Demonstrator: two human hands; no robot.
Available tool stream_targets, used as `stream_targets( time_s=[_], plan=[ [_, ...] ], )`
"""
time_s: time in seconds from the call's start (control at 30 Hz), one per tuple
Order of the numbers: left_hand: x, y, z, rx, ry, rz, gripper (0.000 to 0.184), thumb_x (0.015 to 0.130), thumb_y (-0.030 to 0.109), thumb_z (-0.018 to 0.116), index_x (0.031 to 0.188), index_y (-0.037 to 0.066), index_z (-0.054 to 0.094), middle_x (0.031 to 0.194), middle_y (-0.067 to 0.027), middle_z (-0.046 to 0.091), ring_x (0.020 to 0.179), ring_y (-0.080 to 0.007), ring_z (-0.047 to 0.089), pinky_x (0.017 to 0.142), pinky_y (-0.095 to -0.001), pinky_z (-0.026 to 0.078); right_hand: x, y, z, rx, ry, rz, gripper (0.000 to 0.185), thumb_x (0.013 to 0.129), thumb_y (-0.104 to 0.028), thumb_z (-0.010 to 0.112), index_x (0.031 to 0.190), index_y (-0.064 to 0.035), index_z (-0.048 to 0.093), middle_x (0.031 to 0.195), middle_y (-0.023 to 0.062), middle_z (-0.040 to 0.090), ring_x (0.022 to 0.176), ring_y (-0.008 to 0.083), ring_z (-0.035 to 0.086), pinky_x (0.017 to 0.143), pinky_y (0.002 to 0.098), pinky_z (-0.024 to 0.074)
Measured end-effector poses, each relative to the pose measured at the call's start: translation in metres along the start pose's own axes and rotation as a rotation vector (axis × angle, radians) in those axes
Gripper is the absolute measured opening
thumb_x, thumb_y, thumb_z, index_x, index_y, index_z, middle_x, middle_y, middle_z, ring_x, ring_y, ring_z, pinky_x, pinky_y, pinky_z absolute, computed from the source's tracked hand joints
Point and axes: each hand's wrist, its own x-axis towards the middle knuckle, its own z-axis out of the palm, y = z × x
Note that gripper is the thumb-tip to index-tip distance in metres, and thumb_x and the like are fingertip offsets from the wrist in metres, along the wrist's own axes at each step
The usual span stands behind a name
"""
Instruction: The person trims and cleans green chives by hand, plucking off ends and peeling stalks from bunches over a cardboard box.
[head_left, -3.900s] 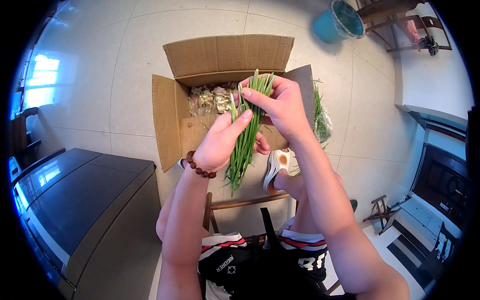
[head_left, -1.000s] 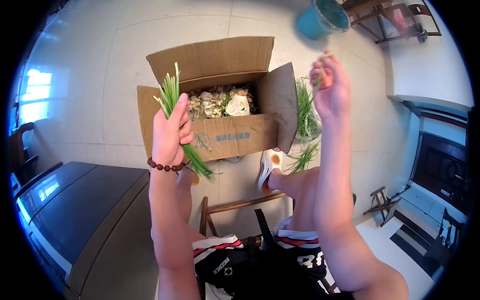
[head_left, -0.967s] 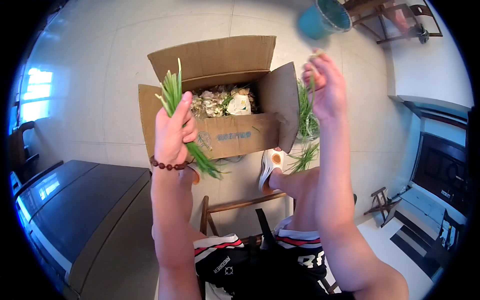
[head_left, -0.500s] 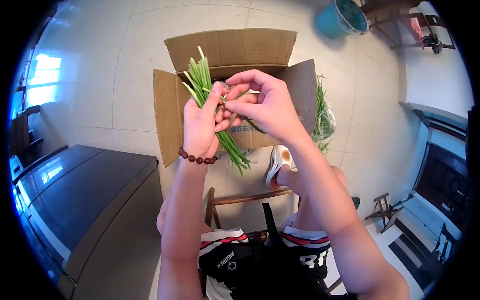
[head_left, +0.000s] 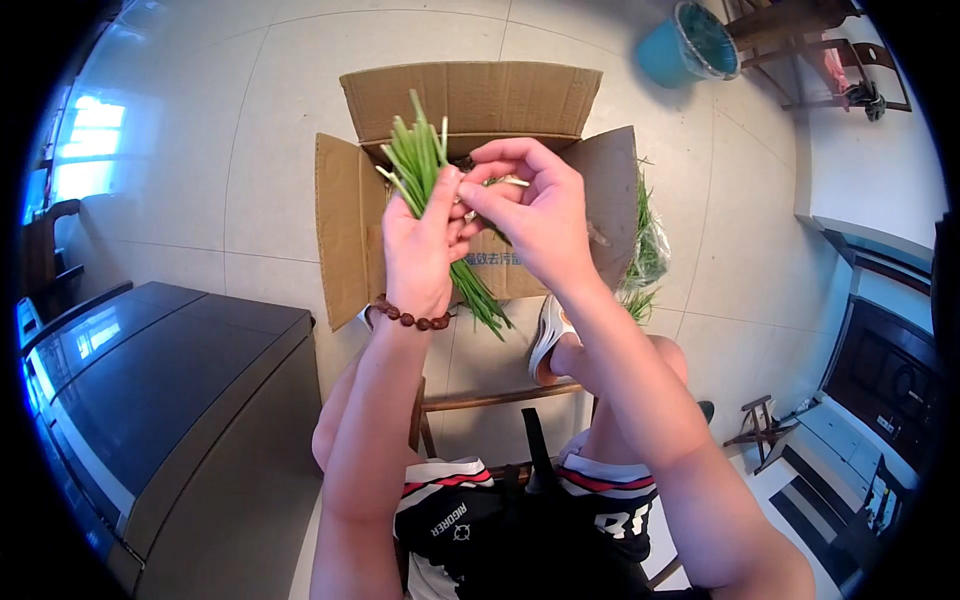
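Observation:
My left hand [head_left: 420, 245], with a brown bead bracelet on its wrist, is closed around a bunch of green chives [head_left: 415, 155]. Their pale cut ends point up and away, and their thin green ends hang below the palm. My right hand [head_left: 535, 205] pinches close beside the left fingertips. A pale-tipped chive stalk [head_left: 515, 182] shows among its fingers, partly hidden by them. Both hands are over an open cardboard box [head_left: 470, 100], whose flaps are folded outward. Its inside is mostly covered by my hands.
More chives in a clear plastic bag [head_left: 650, 250] lie right of the box. A blue bucket [head_left: 668, 55] with a liner stands at the upper right. A dark glossy cabinet [head_left: 180, 390] is at the left. My shoe [head_left: 550, 335] rests near the box's front.
The left hand and bunch have shifted slightly right in view, and the stalks at the top have fanned out more. The right hand keeps its pinch beside the left fingers.

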Motion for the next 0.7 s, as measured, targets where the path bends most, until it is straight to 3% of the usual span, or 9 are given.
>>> stream_targets(
  time_s=[0.03, 0.07, 0.1, 0.13, 0.2, 0.23, 0.3, 0.5, 0.7],
  plan=[
    [0.001, 0.002, 0.000, -0.035, 0.020, 0.045, 0.021, 0.103, 0.025, 0.058, 0.093, 0.007, 0.060, 0.074, 0.0016, 0.056, 0.051, -0.0031, 0.042, 0.042, -0.0196, 0.030, 0.000, -0.002, -0.002, 0.000, 0.000, 0.000, 0.020, 0.091, 0.002, 0.067, 0.110, 0.0057, 0.059, 0.094, 0.0140, 0.069, 0.077, 0.0177, 0.071, 0.070, 0.0290, 0.0613],
    [0.001, 0.011, -0.008, -0.095, -0.027, -0.008, 0.023, 0.105, 0.027, 0.054, 0.093, 0.007, 0.059, 0.076, 0.0002, 0.056, 0.055, -0.0063, 0.045, 0.044, -0.0220, 0.032, -0.001, -0.005, -0.005, 0.057, -0.139, 0.156, 0.020, 0.095, -0.003, 0.063, 0.111, 0.0074, 0.059, 0.094, 0.0151, 0.069, 0.077, 0.0200, 0.072, 0.070, 0.0303, 0.0617],
    [0.005, 0.015, -0.011, -0.080, 0.053, 0.056, 0.021, 0.104, 0.028, 0.054, 0.096, 0.008, 0.057, 0.077, 0.0005, 0.052, 0.061, -0.0076, 0.046, 0.048, -0.0225, 0.035, -0.001, -0.007, -0.008, 0.114, -0.279, 0.312, 0.022, 0.100, -0.009, 0.059, 0.113, 0.0091, 0.058, 0.095, 0.0161, 0.069, 0.077, 0.0224, 0.072, 0.070, 0.0316, 0.0621],
    [0.010, 0.019, -0.015, -0.066, 0.133, 0.119, 0.020, 0.104, 0.029, 0.054, 0.099, 0.010, 0.055, 0.078, 0.0009, 0.049, 0.067, -0.0089, 0.046, 0.053, -0.0229, 0.037, -0.002, -0.007, -0.010, 0.114, -0.280, 0.314, 0.022, 0.100, -0.009, 0.059, 0.113, 0.0091, 0.058, 0.095, 0.0161, 0.069, 0.077, 0.0224, 0.072, 0.070, 0.0316, 0.0621],
    [0.018, 0.023, -0.035, -0.171, 0.112, 0.124, 0.019, 0.106, 0.029, 0.051, 0.097, 0.012, 0.051, 0.077, 0.0015, 0.046, 0.077, -0.0144, 0.048, 0.065, -0.0271, 0.043, -0.003, -0.008, -0.014, 0.137, -0.395, 0.528, 0.039, 0.107, -0.023, 0.046, 0.120, 0.0107, 0.058, 0.099, 0.0189, 0.070, 0.083, 0.0280, 0.073, 0.074, 0.0359, 0.0620],
    [0.018, 0.029, -0.034, -0.238, 0.166, 0.089, 0.019, 0.106, 0.030, 0.051, 0.098, 0.013, 0.050, 0.076, 0.0024, 0.045, 0.074, -0.0126, 0.047, 0.064, -0.0262, 0.043, -0.003, -0.009, -0.015, 0.110, -0.437, 0.539, 0.048, 0.108, -0.029, 0.039, 0.125, 0.0133, 0.055, 0.103, 0.0221, 0.070, 0.089, 0.0307, 0.073, 0.079, 0.0373, 0.0616],
    [0.018, 0.036, -0.036, -0.304, 0.225, 0.052, 0.019, 0.106, 0.031, 0.050, 0.098, 0.013, 0.050, 0.076, 0.0033, 0.043, 0.071, -0.0108, 0.046, 0.063, -0.0254, 0.043, -0.003, -0.009, -0.016, 0.172, -0.453, 0.573, 0.049, 0.108, -0.029, 0.039, 0.126, 0.0139, 0.055, 0.106, 0.0237, 0.070, 0.090, 0.0312, 0.073, 0.080, 0.0375, 0.0614],
    [0.025, 0.044, -0.057, -0.419, 0.107, 0.048, 0.020, 0.107, 0.031, 0.048, 0.102, 0.011, 0.049, 0.074, 0.0042, 0.038, 0.055, -0.0050, 0.033, 0.046, -0.0186, 0.033, -0.006, -0.013, -0.017, 0.204, -0.501, 0.663, 0.049, 0.108, -0.028, 0.039, 0.128, 0.0149, 0.053, 0.111, 0.0275, 0.068, 0.095, 0.0329, 0.073, 0.083, 0.0378, 0.0609],
    [0.022, 0.046, -0.051, -0.416, 0.160, 0.090, 0.021, 0.107, 0.030, 0.048, 0.102, 0.009, 0.048, 0.075, 0.0032, 0.039, 0.054, -0.0046, 0.033, 0.045, -0.0186, 0.033, -0.009, -0.015, -0.019, 0.189, -0.524, 0.649, 0.047, 0.107, -0.027, 0.041, 0.129, 0.0127, 0.052, 0.112, 0.0274, 0.068, 0.097, 0.0325, 0.072, 0.085, 0.0375, 0.0609]
  ],
)
